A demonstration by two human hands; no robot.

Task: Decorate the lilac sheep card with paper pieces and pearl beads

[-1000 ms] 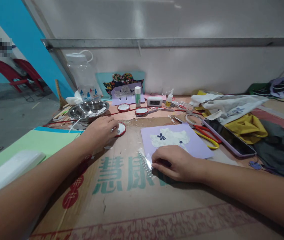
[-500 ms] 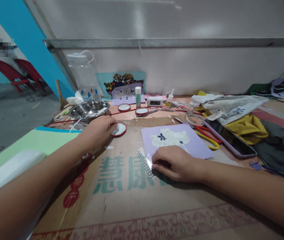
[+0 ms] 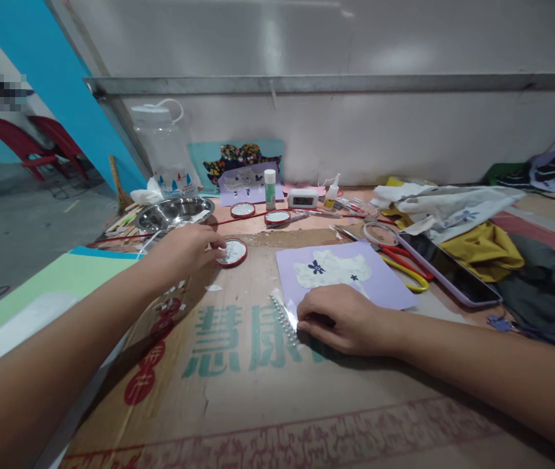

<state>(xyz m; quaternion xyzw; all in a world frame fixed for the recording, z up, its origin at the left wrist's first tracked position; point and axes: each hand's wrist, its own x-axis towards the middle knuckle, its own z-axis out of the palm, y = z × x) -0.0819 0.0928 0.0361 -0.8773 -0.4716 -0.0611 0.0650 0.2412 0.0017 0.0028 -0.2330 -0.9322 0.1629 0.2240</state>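
While my right hand point(image 3: 340, 319) pinches beaded plastic point(image 3: 284, 320), left hand point(image 3: 187, 251), ten o'clock from it, meets round red-rimmed dish point(image 3: 236, 253), grip unclear.

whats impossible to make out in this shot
All in the head view:
Left hand: whether its fingertips hold anything from the nearest red-rimmed dish; too small.
Purple card: part of its near edge, behind the right hand.
Clock: digits, too small.
Dark cloth: cut off by the right edge.
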